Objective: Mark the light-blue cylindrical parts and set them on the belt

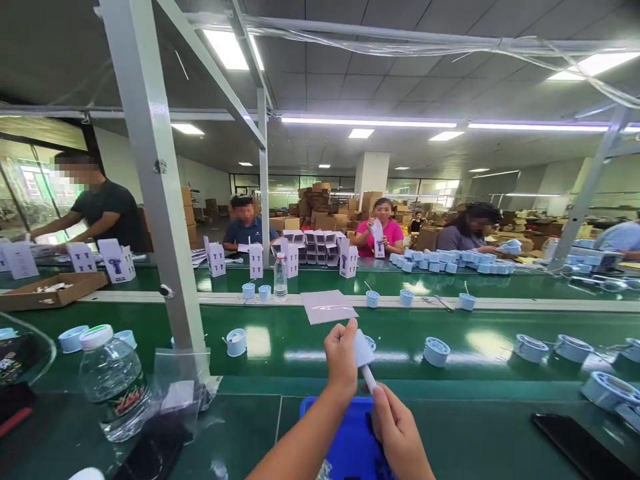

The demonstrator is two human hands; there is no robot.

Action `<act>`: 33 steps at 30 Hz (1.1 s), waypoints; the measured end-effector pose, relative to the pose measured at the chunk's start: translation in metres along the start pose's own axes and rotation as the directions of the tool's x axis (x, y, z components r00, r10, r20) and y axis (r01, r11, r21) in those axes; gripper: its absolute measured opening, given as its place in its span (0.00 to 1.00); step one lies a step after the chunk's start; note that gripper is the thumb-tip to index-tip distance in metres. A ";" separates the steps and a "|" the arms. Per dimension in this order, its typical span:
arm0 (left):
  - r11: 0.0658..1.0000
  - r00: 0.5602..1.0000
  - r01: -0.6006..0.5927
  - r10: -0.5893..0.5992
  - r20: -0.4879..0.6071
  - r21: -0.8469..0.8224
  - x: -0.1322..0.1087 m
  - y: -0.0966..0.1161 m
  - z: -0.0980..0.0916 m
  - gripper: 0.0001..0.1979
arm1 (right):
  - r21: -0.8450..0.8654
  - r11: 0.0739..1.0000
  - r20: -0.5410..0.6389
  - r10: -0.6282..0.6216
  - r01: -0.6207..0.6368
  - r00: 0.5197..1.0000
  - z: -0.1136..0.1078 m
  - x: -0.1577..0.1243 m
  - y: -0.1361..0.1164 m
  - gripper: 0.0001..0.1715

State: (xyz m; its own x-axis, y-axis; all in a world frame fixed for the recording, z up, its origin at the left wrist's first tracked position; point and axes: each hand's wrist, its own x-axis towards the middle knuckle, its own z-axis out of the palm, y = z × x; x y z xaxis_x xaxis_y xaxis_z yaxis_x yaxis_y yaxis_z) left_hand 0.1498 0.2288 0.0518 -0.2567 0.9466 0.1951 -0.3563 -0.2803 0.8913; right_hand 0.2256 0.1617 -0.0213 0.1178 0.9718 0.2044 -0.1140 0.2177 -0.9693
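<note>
Over blue bin (325, 417), left hand (341, 357) grips white tube (369, 378), tip down-right, right hand (397, 427) pinching.

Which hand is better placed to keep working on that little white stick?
Probably the right hand: it sits at the lower end of the white stick, while the left hand is higher up, gripping the pale blue piece.
</note>
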 end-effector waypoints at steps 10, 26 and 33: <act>0.992 0.992 0.105 -0.109 -0.056 -0.066 -0.001 -0.002 0.001 0.31 | 0.239 0.951 0.027 0.198 -0.199 0.980 0.005 0.000 0.007 0.34; 0.996 0.995 0.069 -0.073 -0.068 -0.056 -0.003 -0.014 0.002 0.31 | 0.278 0.925 0.008 0.267 -0.258 0.964 0.004 -0.004 0.001 0.35; 0.998 0.989 0.034 -0.041 0.145 0.053 -0.008 -0.012 0.005 0.26 | 0.291 0.938 -0.052 0.211 -0.188 0.976 0.002 -0.002 -0.003 0.34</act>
State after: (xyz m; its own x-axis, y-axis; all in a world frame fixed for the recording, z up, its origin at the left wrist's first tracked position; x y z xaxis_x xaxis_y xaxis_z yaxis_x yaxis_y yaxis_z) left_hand 0.1600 0.2254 0.0418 -0.1091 0.9704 0.2156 -0.3165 -0.2395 0.9179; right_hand 0.2239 0.1594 -0.0182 0.1425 0.9897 -0.0126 -0.4160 0.0483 -0.9081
